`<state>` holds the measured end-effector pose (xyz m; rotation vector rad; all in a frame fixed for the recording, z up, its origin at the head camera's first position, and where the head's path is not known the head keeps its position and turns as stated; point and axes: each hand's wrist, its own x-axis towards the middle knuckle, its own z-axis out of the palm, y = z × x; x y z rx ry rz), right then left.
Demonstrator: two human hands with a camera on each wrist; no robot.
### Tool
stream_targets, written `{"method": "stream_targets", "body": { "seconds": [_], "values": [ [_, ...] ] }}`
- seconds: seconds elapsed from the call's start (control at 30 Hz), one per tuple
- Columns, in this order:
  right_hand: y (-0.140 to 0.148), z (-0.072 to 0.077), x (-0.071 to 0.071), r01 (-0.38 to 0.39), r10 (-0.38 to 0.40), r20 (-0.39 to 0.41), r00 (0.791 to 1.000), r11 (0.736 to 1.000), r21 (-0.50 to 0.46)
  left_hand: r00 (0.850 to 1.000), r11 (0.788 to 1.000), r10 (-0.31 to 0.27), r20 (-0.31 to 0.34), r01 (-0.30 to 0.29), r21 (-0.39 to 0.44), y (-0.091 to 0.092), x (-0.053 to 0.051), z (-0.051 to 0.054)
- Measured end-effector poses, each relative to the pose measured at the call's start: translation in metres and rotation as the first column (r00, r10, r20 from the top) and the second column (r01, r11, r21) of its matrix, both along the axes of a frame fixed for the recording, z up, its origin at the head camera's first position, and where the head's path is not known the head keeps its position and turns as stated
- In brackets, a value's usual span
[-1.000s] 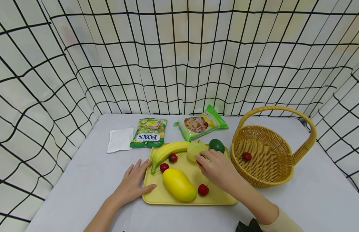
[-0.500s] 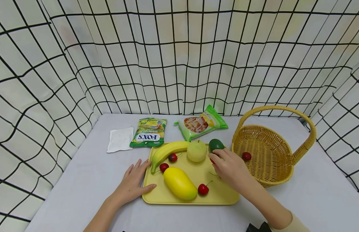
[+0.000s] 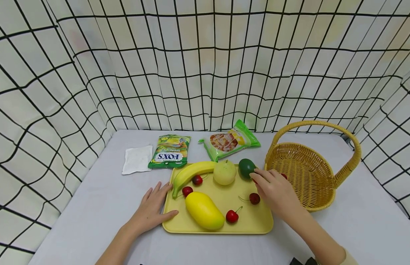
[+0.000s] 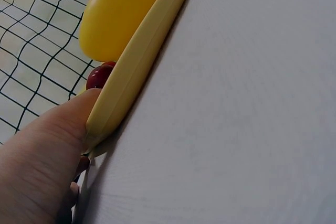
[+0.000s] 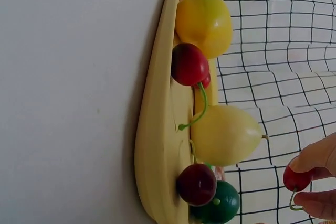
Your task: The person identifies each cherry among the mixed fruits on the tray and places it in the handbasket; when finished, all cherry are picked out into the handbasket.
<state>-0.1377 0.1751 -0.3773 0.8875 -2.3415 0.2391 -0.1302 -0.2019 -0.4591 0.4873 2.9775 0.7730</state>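
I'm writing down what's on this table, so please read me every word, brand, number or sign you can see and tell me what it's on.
"FOX'S": on the green-and-yellow packet, upside down in the head view.
"SPRING TEA": on the same packet, also upside down.
Any print on the green-and-white packet is too small to read.
I can make out no lettering on the tray or basket.

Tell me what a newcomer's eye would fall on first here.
Probably the big yellow mango near the front of the yellow tray, or the wicker basket with its tall handle, to the tray's right. The right hand, pinching a red cherry by the tray's right edge, would likely come next.
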Motion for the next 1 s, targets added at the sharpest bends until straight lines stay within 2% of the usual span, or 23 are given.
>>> {"method": "stream_targets", "body": {
  "seconds": [0.5, 0.67, 1.0],
  "values": [
    [0.02, 0.003, -0.003, 0.064, -0.063, 0.021, 0.998, 0.997, -0.049, 1.0, 1.0, -0.005, -0.008, 0.005, -0.005, -0.001, 0.001, -0.002],
    [0.03, -0.002, -0.007, 0.075, -0.075, 0.016, 0.997, 0.995, -0.061, 1.0, 1.0, -0.008, -0.009, 0.008, -0.007, -0.001, 0.001, -0.001],
    [0.049, -0.013, -0.013, 0.137, -0.133, 0.068, 0.989, 0.989, -0.063, 1.0, 1.0, -0.01, -0.009, 0.009, -0.01, -0.001, 0.001, 0.002]
  ]
}}
